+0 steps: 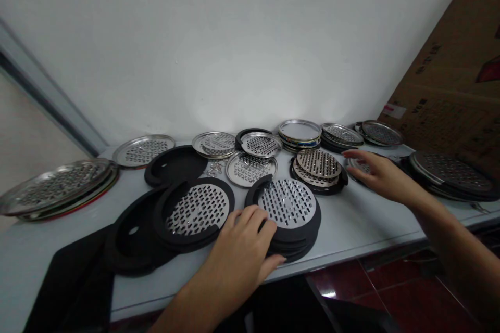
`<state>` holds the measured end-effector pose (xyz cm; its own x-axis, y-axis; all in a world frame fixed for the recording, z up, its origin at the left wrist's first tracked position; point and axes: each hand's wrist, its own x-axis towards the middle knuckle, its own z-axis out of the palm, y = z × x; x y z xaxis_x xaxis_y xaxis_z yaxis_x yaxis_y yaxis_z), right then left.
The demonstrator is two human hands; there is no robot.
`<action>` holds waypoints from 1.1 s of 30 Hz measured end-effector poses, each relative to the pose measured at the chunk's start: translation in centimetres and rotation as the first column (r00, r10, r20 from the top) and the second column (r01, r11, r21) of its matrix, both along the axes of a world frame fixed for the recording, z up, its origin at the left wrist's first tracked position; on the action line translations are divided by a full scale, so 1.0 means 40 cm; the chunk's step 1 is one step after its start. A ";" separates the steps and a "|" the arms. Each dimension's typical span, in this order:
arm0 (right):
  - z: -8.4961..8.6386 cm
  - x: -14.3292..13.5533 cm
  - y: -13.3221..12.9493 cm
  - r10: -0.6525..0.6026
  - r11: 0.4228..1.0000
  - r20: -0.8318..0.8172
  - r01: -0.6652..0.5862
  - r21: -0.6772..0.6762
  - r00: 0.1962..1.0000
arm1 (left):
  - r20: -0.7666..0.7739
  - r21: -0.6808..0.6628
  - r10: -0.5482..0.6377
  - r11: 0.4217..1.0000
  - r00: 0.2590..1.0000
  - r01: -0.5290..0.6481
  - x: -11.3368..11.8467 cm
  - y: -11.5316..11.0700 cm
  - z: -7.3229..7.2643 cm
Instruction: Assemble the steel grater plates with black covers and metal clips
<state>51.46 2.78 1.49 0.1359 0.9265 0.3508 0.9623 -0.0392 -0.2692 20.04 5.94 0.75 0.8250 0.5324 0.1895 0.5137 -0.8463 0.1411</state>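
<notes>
My left hand (246, 239) rests on the near left edge of a stack of black round holders, its fingers bent and slightly apart. On top of that stack lies a perforated metal disc (288, 203). To its left, another black holder (230, 197) carries a similar metal disc (199, 209). Off to the right, my right hand (369, 169) hovers over the table with fingers apart and nothing between them. It is just right of a pile of bronze-toned perforated discs (318, 163) on a black base, near a partly covered round metal piece (358, 165).
Along the wall stand several stacks of round metal plates (300, 130). More stacked plates (58, 187) lie at the far left and dark ones (455, 171) at the right. A flat black object (74, 276) overhangs the front left edge. A cardboard box (449, 99) rises behind, right.
</notes>
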 end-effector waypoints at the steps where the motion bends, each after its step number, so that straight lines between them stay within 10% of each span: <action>1: 0.013 -0.046 0.019 0.065 0.997 -0.072 -0.068 -0.035 0.995 | -0.002 -0.025 0.006 1.000 1.000 -0.006 -0.001 -0.002 0.004; 9: 0.043 -0.268 0.137 0.338 0.796 -0.194 -0.390 -0.463 0.921 | 0.146 0.014 -0.008 1.000 0.989 0.006 -0.020 -0.002 0.001; 18: 0.023 -0.251 0.162 0.296 0.813 -0.491 -0.486 -0.321 0.820 | 0.399 0.162 -0.139 0.984 0.906 0.079 -0.044 0.021 -0.028; 25: 0.036 -0.291 0.205 0.313 0.814 -0.582 -0.527 -0.243 0.751 | 0.470 0.250 -0.109 0.968 0.876 -0.014 -0.094 0.073 0.017; 29: 0.013 -0.296 0.268 0.488 0.818 -0.372 -0.563 -0.122 0.790 | 0.419 0.288 -0.014 0.950 0.908 -0.118 -0.179 0.124 0.038; 33: -0.021 -0.295 0.303 0.629 0.730 -0.078 -0.621 -0.284 0.774 | 0.362 0.313 0.062 0.932 0.930 -0.184 -0.255 0.160 0.045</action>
